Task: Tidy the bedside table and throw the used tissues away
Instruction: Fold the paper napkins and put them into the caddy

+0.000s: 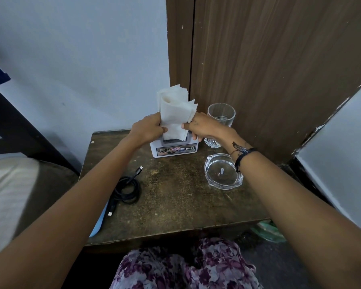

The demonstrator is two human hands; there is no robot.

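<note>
Stack of white tissues (176, 110) standing upright over the white holder box (174, 147) near the back edge of the bedside table (175, 197), lower end at the box's opening. Pinched on both sides — left hand (149, 127) curled round the left edge, right hand (204, 127) curled round the right. Probably mid-step: seating or straightening the stack in the box, not yet settled. Beside the box toward the back right corner, a drinking glass (221, 116); in front of that, by the right edge, a glass ashtray (223, 171). Near the left edge, a coiled black cable (127, 189), loose. No crumpled used tissues visible on top — already gone or out of sight, cannot tell. Likely left: cable, glassware.
</note>
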